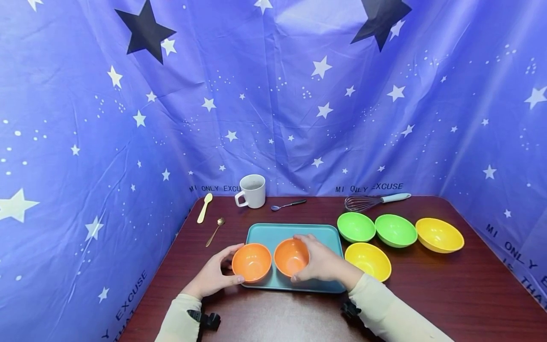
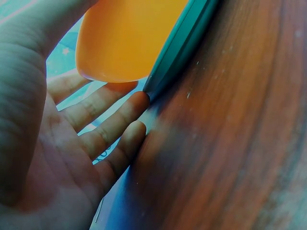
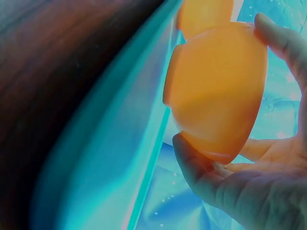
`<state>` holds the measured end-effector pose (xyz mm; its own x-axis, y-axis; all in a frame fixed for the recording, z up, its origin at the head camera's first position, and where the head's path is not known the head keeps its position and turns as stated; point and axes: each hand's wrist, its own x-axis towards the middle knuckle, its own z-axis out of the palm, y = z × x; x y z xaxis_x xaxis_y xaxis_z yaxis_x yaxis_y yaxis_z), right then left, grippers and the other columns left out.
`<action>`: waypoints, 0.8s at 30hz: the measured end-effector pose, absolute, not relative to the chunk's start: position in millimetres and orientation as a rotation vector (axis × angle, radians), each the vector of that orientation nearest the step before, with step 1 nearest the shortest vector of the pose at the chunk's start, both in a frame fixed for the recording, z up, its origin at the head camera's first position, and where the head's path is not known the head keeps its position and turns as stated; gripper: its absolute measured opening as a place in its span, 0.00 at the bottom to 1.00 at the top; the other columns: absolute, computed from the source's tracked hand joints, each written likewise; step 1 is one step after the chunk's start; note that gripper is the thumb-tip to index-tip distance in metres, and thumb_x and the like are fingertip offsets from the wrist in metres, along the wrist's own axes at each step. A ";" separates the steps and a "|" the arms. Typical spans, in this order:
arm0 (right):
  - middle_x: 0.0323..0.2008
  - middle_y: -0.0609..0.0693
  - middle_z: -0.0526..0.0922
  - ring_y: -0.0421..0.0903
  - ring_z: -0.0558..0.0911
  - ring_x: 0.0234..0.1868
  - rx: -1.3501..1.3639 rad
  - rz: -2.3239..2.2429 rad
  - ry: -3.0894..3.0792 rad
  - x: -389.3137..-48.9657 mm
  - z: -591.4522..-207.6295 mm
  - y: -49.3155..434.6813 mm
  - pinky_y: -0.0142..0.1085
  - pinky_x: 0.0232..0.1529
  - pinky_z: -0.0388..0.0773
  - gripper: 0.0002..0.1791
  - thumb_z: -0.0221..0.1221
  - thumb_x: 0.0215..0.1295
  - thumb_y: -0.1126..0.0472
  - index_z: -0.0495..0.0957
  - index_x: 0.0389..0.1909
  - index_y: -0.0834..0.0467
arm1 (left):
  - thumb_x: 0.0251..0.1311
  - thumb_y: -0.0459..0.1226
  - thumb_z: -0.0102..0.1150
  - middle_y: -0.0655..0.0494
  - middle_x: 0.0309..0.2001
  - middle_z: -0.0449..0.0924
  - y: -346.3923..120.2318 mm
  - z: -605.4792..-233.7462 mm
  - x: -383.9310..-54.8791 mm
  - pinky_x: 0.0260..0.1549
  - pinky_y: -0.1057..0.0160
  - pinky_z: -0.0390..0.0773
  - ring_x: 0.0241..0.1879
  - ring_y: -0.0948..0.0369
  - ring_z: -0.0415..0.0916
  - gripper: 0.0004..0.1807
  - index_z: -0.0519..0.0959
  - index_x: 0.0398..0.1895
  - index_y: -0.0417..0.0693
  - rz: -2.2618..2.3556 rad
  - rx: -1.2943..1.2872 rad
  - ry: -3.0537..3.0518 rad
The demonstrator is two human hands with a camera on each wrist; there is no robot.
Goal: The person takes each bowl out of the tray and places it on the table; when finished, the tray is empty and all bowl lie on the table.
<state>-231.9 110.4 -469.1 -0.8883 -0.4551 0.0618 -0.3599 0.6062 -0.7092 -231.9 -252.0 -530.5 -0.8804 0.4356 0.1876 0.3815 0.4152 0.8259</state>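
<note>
Two orange bowls sit side by side on a teal tray (image 1: 273,232) near the table's front edge. My left hand (image 1: 226,266) cups the left orange bowl (image 1: 252,261), thumb on the near side and fingers on the far side. In the left wrist view, the fingers (image 2: 110,115) lie under that bowl (image 2: 129,38) beside the tray's rim (image 2: 182,48). My right hand (image 1: 318,261) grips the right orange bowl (image 1: 290,256), which is tilted towards the left. In the right wrist view, thumb and fingers (image 3: 192,163) pinch this bowl (image 3: 216,91) above the tray (image 3: 110,158).
To the right stand two green bowls (image 1: 356,226) (image 1: 395,230) and two yellow bowls (image 1: 439,234) (image 1: 368,260). At the back are a white mug (image 1: 252,191), a whisk (image 1: 372,201) and a silver spoon (image 1: 288,205). A cream spoon (image 1: 204,207) and a gold spoon (image 1: 215,231) lie left. Blue starry cloth walls the dark wooden table (image 1: 427,294).
</note>
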 end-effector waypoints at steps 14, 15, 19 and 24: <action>0.69 0.57 0.71 0.55 0.76 0.60 -0.632 -1.177 2.778 -225.3 -441.8 130.0 0.55 0.56 0.77 0.65 0.85 0.34 0.43 0.65 0.77 0.52 | 0.54 0.45 0.81 0.61 0.60 0.80 -252.5 -531.5 -232.6 0.52 0.58 0.80 0.50 0.57 0.81 0.48 0.67 0.78 0.58 1.479 0.751 2.601; 0.68 0.56 0.72 0.54 0.76 0.60 -0.637 -1.173 2.789 -224.7 -440.3 132.1 0.54 0.56 0.77 0.65 0.85 0.34 0.42 0.65 0.77 0.52 | 0.54 0.45 0.81 0.61 0.60 0.80 -252.4 -531.4 -232.6 0.52 0.59 0.80 0.50 0.57 0.81 0.48 0.67 0.78 0.58 1.477 0.751 2.602; 0.61 0.51 0.75 0.51 0.78 0.57 -0.672 -1.230 2.805 -223.9 -436.8 141.3 0.51 0.54 0.78 0.65 0.86 0.34 0.43 0.65 0.77 0.55 | 0.54 0.45 0.81 0.61 0.60 0.80 -252.5 -531.5 -232.6 0.52 0.59 0.80 0.50 0.57 0.81 0.48 0.67 0.78 0.57 1.478 0.749 2.602; 0.60 0.50 0.74 0.49 0.78 0.54 -0.676 -1.291 2.811 -222.9 -434.1 154.0 0.49 0.54 0.78 0.64 0.86 0.35 0.44 0.65 0.77 0.53 | 0.54 0.45 0.81 0.60 0.60 0.80 -252.6 -531.8 -232.7 0.52 0.59 0.79 0.50 0.57 0.81 0.48 0.67 0.78 0.55 1.483 0.749 2.598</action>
